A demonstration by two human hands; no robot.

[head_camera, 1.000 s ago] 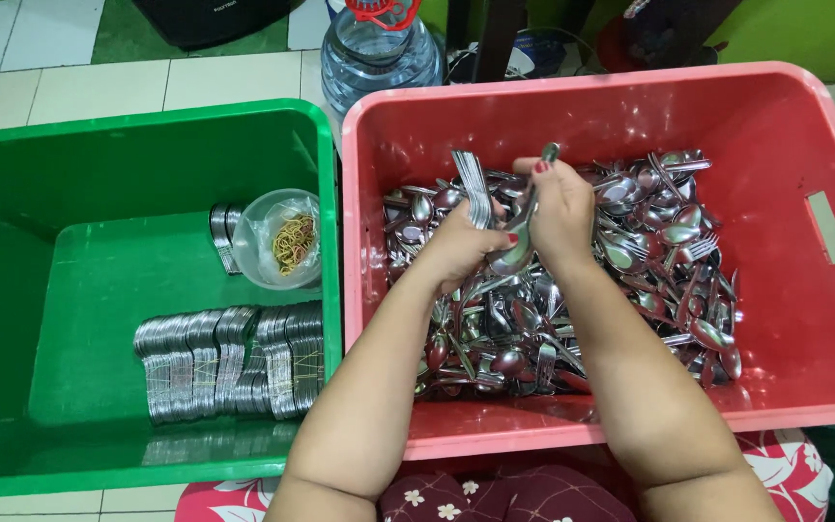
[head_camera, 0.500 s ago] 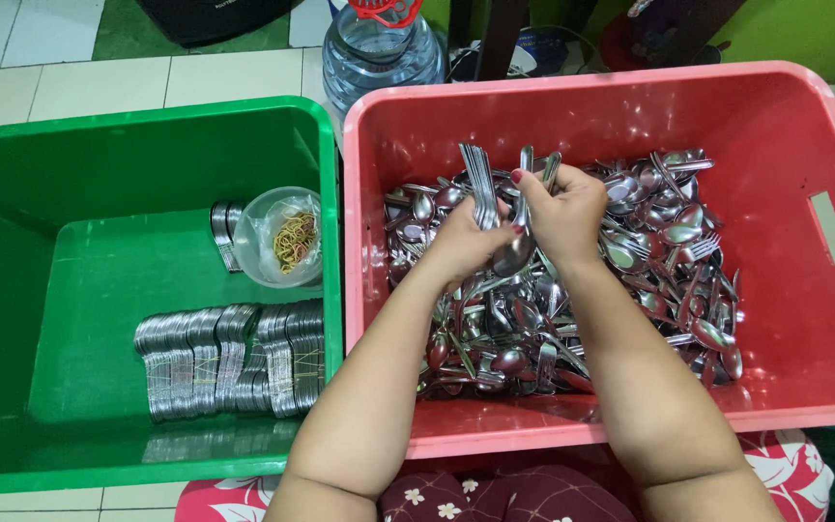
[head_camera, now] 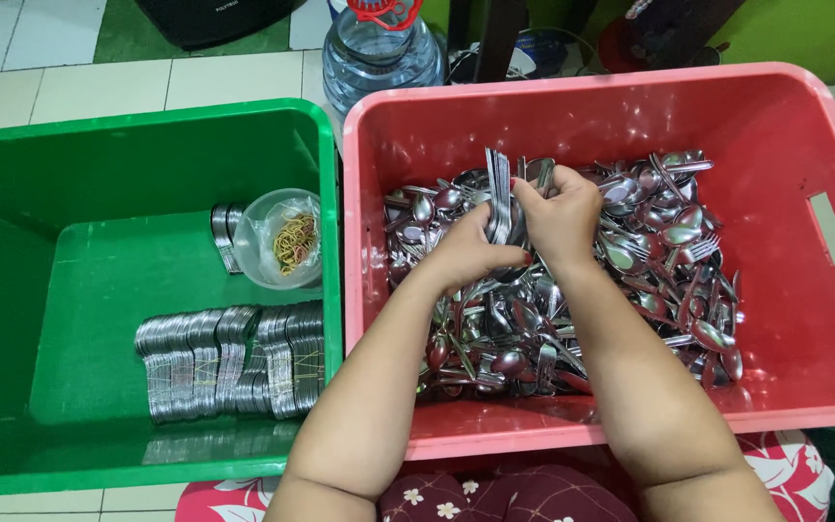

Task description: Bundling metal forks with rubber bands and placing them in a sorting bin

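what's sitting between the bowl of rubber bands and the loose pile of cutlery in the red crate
In the head view, only the crate walls: the green crate side wall and the red crate side wall, pressed side by side, separate the bowl of rubber bands from the loose cutlery.

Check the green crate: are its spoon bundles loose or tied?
Tied. The spoon bundles in the green crate lie in neat stacked rows with thin bands crossing them; rubber bands sit in the clear bowl nearby.

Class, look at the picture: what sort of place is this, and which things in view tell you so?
Probably a tiled floor in a home or small catering workspace. A red crate holds loose spoons and forks, a green crate holds banded cutlery bundles, and a large water bottle stands behind.
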